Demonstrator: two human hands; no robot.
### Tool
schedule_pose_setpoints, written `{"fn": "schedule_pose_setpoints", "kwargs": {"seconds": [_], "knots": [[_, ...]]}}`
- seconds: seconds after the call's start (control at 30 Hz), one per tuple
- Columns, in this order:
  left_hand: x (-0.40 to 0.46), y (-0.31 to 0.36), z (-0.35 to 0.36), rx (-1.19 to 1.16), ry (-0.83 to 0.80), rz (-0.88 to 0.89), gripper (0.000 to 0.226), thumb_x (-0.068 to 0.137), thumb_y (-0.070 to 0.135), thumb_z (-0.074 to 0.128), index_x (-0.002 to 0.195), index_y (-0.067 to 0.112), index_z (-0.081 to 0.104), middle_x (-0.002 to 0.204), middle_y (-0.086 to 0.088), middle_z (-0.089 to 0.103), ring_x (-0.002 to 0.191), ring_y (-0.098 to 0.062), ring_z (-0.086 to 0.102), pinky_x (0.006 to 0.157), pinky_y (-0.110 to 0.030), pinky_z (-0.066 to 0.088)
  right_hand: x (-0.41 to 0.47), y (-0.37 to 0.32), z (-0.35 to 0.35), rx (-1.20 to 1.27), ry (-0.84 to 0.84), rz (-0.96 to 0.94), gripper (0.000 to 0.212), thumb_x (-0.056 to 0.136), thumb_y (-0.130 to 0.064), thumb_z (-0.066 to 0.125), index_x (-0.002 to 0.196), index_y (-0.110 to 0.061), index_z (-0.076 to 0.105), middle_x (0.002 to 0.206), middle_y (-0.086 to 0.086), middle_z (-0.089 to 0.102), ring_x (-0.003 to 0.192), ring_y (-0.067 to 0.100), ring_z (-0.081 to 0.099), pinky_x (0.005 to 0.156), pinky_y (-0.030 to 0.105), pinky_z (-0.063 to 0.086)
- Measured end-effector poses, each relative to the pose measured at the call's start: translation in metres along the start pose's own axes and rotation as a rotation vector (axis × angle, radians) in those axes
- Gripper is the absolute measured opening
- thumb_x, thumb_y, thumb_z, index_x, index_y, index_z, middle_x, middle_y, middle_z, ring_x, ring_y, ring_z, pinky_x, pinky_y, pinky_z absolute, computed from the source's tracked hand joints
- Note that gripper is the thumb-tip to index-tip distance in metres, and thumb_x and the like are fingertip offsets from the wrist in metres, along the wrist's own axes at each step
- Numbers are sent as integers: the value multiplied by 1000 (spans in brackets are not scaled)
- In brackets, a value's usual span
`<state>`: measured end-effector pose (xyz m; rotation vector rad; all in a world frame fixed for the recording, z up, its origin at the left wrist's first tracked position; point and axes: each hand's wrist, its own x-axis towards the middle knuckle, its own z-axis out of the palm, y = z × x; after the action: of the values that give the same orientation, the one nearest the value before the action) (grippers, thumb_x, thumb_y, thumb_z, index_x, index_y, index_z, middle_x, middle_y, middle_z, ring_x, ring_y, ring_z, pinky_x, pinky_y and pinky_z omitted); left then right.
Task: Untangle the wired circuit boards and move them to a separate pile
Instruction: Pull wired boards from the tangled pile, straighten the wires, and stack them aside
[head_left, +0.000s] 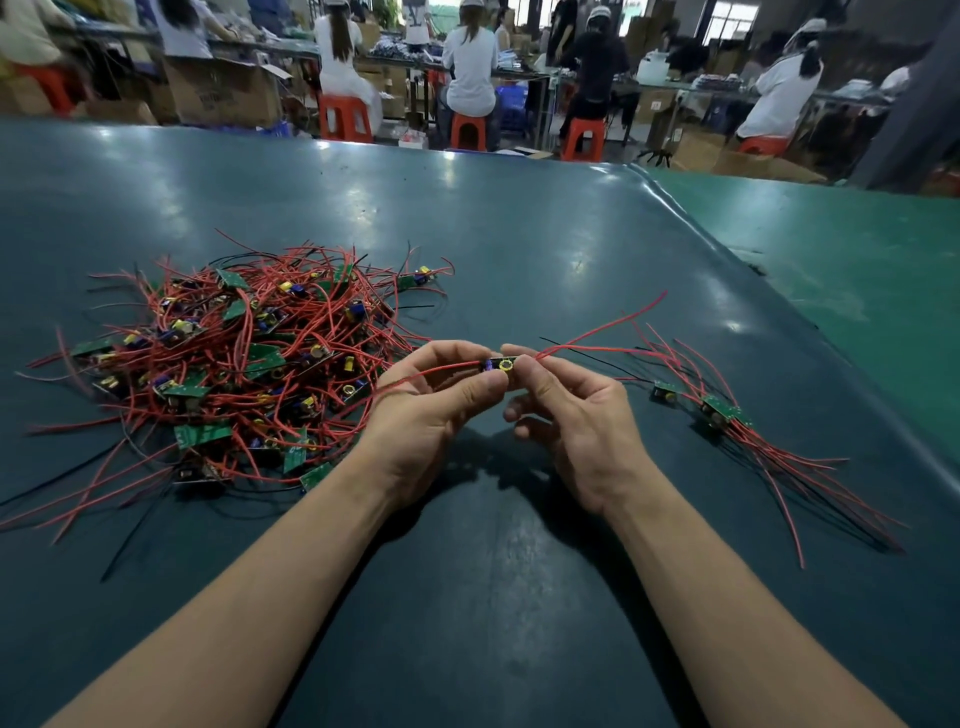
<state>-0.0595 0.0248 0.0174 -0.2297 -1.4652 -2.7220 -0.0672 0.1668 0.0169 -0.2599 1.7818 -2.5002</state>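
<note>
Board (501, 364), one, wired, pinched between my left grip (436, 400) and right grip (571, 410) above the desk (519, 234), apparently to free its red leads, tangled heap (234, 358) leftward, sorted pile (722, 410) rightward, kept well apart.

1. The table (493, 218) beyond both hands wears a dark teal covering, smooth and glossy, with lamp glare on it.
2. The circuit board (501, 364) pinched between the left hand (436, 410) and right hand (576, 415) carries shiny yellow and blue parts.
3. Its red wire (597, 332) looks plastic-coated, smooth, faintly glossy.
4. The tangled pile (234, 353) left of the left hand shows matt green boards.
5. The sorted pile (722, 415) right of the right hand looks alike.
</note>
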Motion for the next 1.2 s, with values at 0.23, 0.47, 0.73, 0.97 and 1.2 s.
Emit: {"fn": "schedule_pose_setpoints", "kwargs": {"seconds": [0.23,0.47,0.73,0.97,1.2], "knots": [[-1,0,3,77,14,-123,32,72,13,68,102,5,62,73,-4,66,62,-16,60,61,-22,54,-2,-2,1,-111,45,-81,17,83,-22,70,98,-18,77,87,2,72,70,16,63,47,23,46],[-3,-3,3,211,21,54,30,68,7,73,97,3,66,87,-11,70,75,-17,67,74,-27,56,1,-7,1,75,145,53,17,90,-27,65,85,-19,79,82,-2,73,58,8,62,43,17,42],[-4,-9,3,494,28,224,26,72,-9,76,95,-1,68,78,5,74,73,-6,69,70,-16,53,3,-2,2,-51,222,79,18,89,-20,69,74,-18,79,68,-2,69,51,7,53,40,17,36],[-6,-7,5,478,69,289,25,71,-10,77,95,-4,69,76,5,75,71,-6,69,70,-15,52,11,-6,-3,32,377,-8,15,85,-16,74,71,-11,74,58,-3,59,46,5,46,42,18,34],[-7,-5,6,469,76,293,24,70,-4,80,92,3,73,79,1,76,73,-10,71,70,-18,54,20,-18,-27,189,636,-99,19,86,-6,71,68,-8,66,54,-1,56,41,3,40,37,16,28]]}}
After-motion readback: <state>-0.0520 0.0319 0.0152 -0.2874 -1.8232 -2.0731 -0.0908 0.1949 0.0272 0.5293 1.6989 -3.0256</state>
